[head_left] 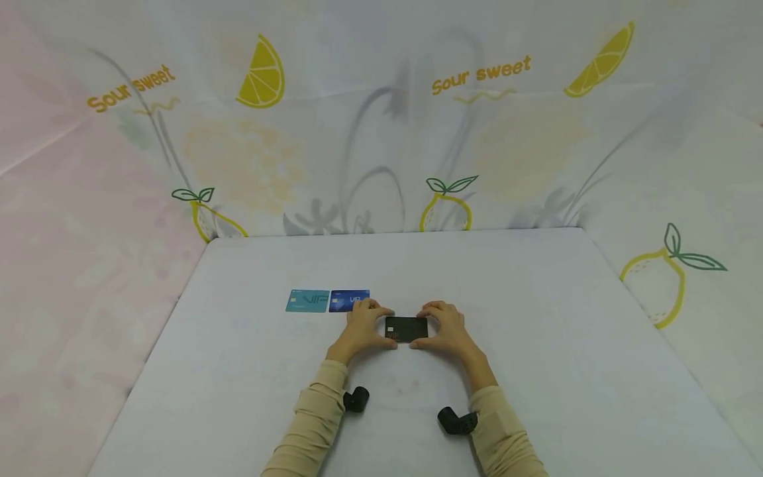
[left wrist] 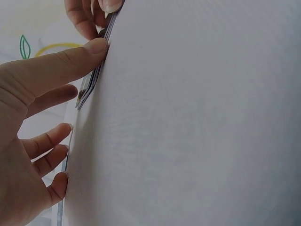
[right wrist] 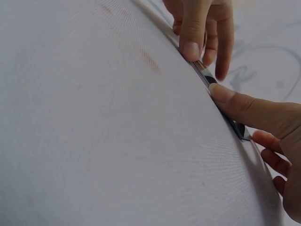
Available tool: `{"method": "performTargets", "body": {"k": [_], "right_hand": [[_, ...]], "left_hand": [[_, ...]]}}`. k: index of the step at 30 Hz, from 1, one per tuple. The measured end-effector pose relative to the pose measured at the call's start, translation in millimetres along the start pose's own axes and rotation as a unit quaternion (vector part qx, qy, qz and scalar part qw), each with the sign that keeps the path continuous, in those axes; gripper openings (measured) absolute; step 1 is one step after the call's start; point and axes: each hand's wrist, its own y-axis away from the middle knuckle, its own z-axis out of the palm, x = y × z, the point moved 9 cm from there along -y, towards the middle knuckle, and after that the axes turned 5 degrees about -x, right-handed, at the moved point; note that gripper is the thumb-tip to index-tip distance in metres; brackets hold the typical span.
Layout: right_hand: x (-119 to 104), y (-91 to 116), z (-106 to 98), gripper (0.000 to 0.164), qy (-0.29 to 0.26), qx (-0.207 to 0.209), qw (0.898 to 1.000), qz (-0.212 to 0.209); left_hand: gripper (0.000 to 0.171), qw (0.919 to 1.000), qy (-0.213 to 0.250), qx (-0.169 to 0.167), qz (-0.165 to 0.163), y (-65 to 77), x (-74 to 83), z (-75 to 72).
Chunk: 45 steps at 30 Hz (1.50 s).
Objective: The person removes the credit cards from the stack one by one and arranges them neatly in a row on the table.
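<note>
Both your hands pinch the black-topped card stack (head_left: pixel 408 329) between them.
Your left hand (head_left: pixel 360 326) clamps its left end and your right hand (head_left: pixel 447 328) its right, each thumb along the near edge, a finger opposite. The blue card (head_left: pixel 342 300) lies partly hidden by your left fingers, the teal card (head_left: pixel 306 301) farther left of them.

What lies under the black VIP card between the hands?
Beneath the black card, the left wrist view shows stacked thin edges, apparently more cards; their faces are covered, their number unclear.
</note>
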Motion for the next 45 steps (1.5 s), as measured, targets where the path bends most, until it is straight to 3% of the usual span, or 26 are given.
{"method": "performTargets", "body": {"k": [18,26,33,45], "right_hand": [[5.1,1.0,2.8,0.054,-0.031,0.006,0.999,0.008],[4.8,4.2,3.2,0.064,-0.013,-0.002,1.0,0.008],[1.9,6.4,0.4,0.056,-0.019,-0.001,1.0,-0.007],[-0.4,7.2,-1.0,0.056,-0.031,0.001,0.999,-0.016]], "left_hand": [[0.055,0.9998,0.011,0.011,0.013,1.9,4.6,-0.3],[0.052,0.9996,0.02,0.012,0.016,3.7,7.1,0.3],[0.052,0.9996,0.023,0.011,0.01,3.1,6.3,0.9],[0.052,0.9997,0.024,0.002,0.003,3.5,4.8,0.8]]}}
